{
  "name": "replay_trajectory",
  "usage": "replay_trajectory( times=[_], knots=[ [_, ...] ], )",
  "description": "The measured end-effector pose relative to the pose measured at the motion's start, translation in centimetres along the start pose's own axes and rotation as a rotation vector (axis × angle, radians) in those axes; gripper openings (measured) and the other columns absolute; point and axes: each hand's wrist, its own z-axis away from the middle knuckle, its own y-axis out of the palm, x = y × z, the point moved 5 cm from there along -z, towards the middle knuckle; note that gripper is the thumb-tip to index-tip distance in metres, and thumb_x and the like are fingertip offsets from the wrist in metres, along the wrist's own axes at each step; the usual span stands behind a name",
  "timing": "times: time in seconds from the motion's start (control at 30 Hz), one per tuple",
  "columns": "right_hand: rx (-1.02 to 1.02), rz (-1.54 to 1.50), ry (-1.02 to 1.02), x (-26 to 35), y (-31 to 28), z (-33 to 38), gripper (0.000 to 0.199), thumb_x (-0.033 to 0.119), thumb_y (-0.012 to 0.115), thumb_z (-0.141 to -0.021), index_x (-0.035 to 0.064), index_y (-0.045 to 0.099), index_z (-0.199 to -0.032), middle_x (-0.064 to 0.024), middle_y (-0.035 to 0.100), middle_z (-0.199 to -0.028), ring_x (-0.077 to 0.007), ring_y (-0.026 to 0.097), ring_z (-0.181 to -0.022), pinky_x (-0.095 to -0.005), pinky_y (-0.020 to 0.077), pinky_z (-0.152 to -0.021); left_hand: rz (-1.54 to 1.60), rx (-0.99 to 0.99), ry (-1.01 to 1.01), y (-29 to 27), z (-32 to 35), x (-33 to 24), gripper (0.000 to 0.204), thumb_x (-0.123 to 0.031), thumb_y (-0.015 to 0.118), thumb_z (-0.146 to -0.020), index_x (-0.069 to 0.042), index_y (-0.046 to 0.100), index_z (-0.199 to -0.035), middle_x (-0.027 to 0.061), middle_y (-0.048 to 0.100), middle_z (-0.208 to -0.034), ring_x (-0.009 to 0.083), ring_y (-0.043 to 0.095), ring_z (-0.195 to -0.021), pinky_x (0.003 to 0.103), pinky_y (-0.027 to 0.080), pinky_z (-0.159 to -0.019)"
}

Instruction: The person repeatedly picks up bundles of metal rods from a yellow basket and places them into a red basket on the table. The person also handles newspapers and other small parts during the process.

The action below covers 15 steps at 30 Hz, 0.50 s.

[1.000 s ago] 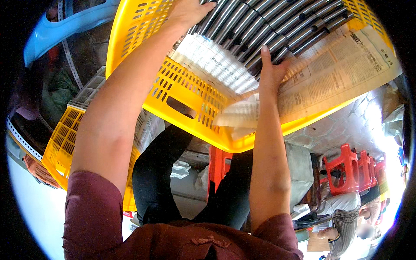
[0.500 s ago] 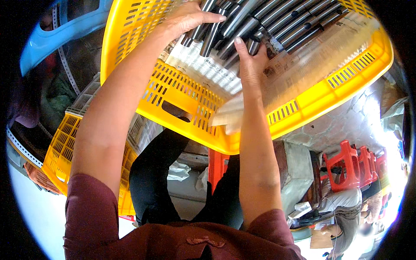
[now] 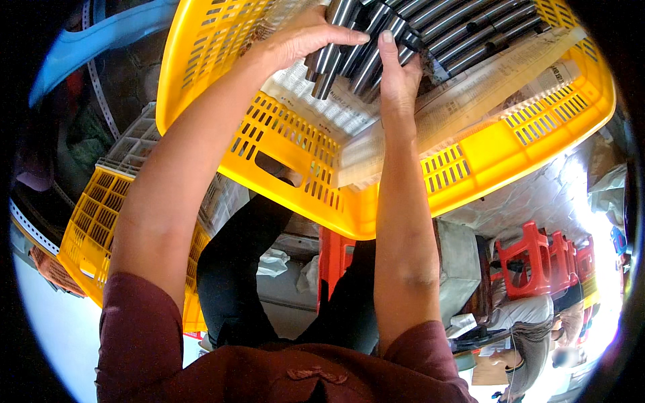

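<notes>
Two bare hands meet at about twelve o'clock over a yellow slotted plastic crate [image 3: 470, 158]. We see our left hand [image 3: 302, 40] curled from above around a handful of steel rods [image 3: 349, 50], fingers bent over their near ends and thumb lying along the top, so it has a loose hold on the bundle. Our right hand [image 3: 398, 70] stands nearly flat just to the right, fingers straight and pointing to twelve o'clock, palm pressed against the side of the same bundle; it braces the rods but is not closed around them. More dark metal rods [image 3: 463, 30] lie side by side in the crate toward one o'clock, running up and to the right. Sheets of printed newspaper [image 3: 470, 101] line the crate under the rods and hang over its near wall. At eight o'clock a second yellow crate [image 3: 94, 228] sits lower down, with a pale grey crate [image 3: 138, 144] just above it. At four o'clock red plastic stools [image 3: 537, 258] stand together, well apart from the hands. A blue plastic rim [image 3: 94, 43] curves across at ten o'clock.
</notes>
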Motion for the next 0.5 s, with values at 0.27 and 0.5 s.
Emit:
replay_trajectory(
  times=[0.27, 0.5],
  knots=[
    [0.086, 0.02, 0.046, -1.3, 0.0, 1.3, 0.066, 0.042, 0.073, -0.085, -0.0035, 0.053, -0.129, -0.0136, 0.064, -0.118, -0.0211, 0.059, -0.108, -0.0337, 0.0434, -0.098, 0.467, 0.01, -0.185, 2.5, 1.4, 4.4, 0.06, -0.047, 0.08, -0.074, -0.003, 0.066, -0.112, 0.0085, 0.07, -0.093, 0.0151, 0.069, -0.08, 0.029, 0.057, -0.073],
    [0.241, 0.058, 0.153, -0.4, 0.1, 2.3, 0.073, 0.051, 0.071, -0.084, -0.0047, 0.053, -0.129, -0.0156, 0.064, -0.116, -0.023, 0.06, -0.106, -0.0343, 0.0453, -0.096, 0.572, 0.035, -0.209, 3.7, 3.2, 5.3, 0.055, -0.048, 0.075, -0.081, -0.006, 0.064, -0.116, 0.0042, 0.07, -0.099, 0.0138, 0.067, -0.089, 0.03, 0.054, -0.083]
  ],
)
